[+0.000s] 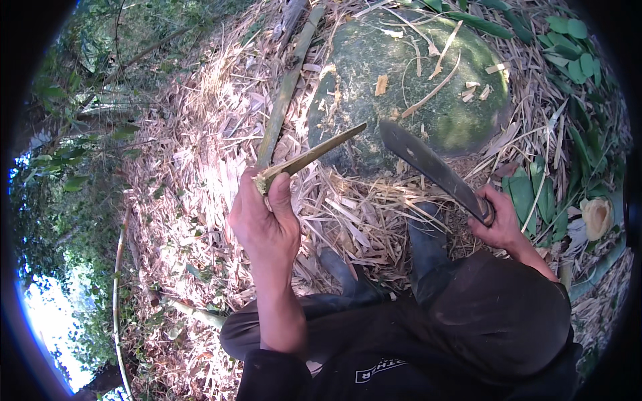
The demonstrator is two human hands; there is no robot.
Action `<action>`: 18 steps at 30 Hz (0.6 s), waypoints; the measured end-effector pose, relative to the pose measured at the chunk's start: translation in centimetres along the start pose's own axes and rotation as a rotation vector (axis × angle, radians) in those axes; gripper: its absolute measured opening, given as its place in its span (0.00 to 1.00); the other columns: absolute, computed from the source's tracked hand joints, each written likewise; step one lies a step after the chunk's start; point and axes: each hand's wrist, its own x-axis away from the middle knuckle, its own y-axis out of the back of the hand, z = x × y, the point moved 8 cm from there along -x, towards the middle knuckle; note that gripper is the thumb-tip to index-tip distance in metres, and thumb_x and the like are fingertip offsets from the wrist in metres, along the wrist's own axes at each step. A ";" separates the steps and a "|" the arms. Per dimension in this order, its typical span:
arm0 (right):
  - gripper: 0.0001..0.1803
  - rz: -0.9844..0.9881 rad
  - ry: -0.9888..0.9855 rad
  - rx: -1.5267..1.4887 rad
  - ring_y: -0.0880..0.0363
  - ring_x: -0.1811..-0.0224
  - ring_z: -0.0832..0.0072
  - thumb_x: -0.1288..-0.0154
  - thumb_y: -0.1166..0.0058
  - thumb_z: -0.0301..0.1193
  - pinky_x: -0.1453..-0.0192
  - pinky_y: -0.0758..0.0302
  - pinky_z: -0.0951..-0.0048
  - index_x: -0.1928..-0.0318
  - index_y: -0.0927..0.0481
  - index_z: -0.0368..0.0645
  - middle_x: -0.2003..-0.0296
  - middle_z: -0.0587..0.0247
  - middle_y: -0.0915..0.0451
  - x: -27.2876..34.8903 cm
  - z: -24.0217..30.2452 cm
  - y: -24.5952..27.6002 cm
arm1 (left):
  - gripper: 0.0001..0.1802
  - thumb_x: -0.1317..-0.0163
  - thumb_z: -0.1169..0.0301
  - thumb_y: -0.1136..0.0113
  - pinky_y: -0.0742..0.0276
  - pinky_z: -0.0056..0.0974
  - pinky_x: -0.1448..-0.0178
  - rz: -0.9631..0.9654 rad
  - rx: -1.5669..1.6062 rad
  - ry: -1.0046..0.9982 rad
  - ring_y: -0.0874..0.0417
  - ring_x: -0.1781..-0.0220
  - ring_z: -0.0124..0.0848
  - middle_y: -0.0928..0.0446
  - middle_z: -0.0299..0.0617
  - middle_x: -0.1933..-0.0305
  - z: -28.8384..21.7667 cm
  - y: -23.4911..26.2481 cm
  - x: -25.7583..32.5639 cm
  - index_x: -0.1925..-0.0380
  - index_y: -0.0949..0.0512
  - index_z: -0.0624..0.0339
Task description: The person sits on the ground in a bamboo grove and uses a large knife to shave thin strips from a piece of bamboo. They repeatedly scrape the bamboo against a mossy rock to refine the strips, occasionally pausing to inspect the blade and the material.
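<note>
My left hand [267,217] is closed around the near end of a split strip of bamboo or wood [314,152], which points up and to the right with its tip over the edge of a mossy boulder. In my right hand [496,219] is the handle of a machete [431,167]. Its dark, broad blade slants up and to the left, and its end is in front of the boulder, a short gap from the strip's tip. The blade and the strip do not touch.
Shavings and thin strips lie on the mossy boulder [428,87]. A long greenish pole [289,90] rests on the littered ground to its left. My boots [428,237] stand among dry shavings. Green leaves [535,190] lie at the right; bushes [73,180] grow at the left.
</note>
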 end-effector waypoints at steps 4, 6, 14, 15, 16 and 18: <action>0.14 -0.129 0.084 -0.092 0.21 0.77 0.66 0.48 0.37 0.29 0.68 0.25 0.65 0.60 0.20 0.39 0.78 0.58 0.22 -5.3 4.7 -1.2 | 0.14 0.24 0.66 0.43 0.28 0.49 0.73 0.109 -0.182 0.070 0.19 0.76 0.54 0.21 0.54 0.75 -0.3 0.2 0.5 0.55 0.26 0.71; 0.12 -0.053 0.117 -0.227 0.21 0.79 0.69 0.48 0.39 0.26 0.70 0.26 0.67 0.61 0.19 0.39 0.79 0.58 0.22 -7.9 7.4 -1.8 | 0.17 0.24 0.66 0.44 0.27 0.53 0.71 0.217 -0.277 0.201 0.18 0.75 0.57 0.20 0.56 0.74 -0.3 -0.1 1.0 0.53 0.29 0.73; 0.13 0.050 0.350 -0.315 0.18 0.78 0.65 0.45 0.35 0.34 0.72 0.25 0.65 0.63 0.19 0.40 0.80 0.57 0.21 -9.0 15.7 -3.3 | 0.15 0.26 0.67 0.42 0.25 0.52 0.67 0.224 -0.212 0.158 0.17 0.71 0.57 0.19 0.57 0.72 -1.6 -0.3 2.6 0.53 0.28 0.72; 0.14 0.053 0.381 -0.293 0.17 0.78 0.63 0.45 0.34 0.36 0.72 0.24 0.64 0.63 0.19 0.40 0.80 0.56 0.21 -8.8 16.4 -3.2 | 0.14 0.26 0.68 0.42 0.25 0.52 0.66 0.234 -0.241 0.145 0.17 0.70 0.57 0.19 0.57 0.72 -1.9 -0.3 2.7 0.53 0.28 0.71; 0.15 0.058 0.409 -0.271 0.17 0.77 0.60 0.44 0.32 0.37 0.71 0.24 0.63 0.64 0.19 0.41 0.79 0.55 0.21 -8.6 16.9 -3.3 | 0.14 0.27 0.69 0.41 0.25 0.52 0.66 0.246 -0.270 0.134 0.17 0.70 0.57 0.19 0.57 0.71 -2.0 -0.4 2.9 0.52 0.27 0.70; 0.16 0.062 0.478 -0.322 0.16 0.75 0.55 0.44 0.31 0.38 0.71 0.23 0.61 0.63 0.20 0.40 0.79 0.54 0.21 -8.2 17.8 -3.4 | 0.14 0.32 0.73 0.40 0.24 0.52 0.66 0.286 -0.257 0.063 0.17 0.71 0.55 0.19 0.56 0.71 -2.5 -0.5 3.3 0.49 0.25 0.68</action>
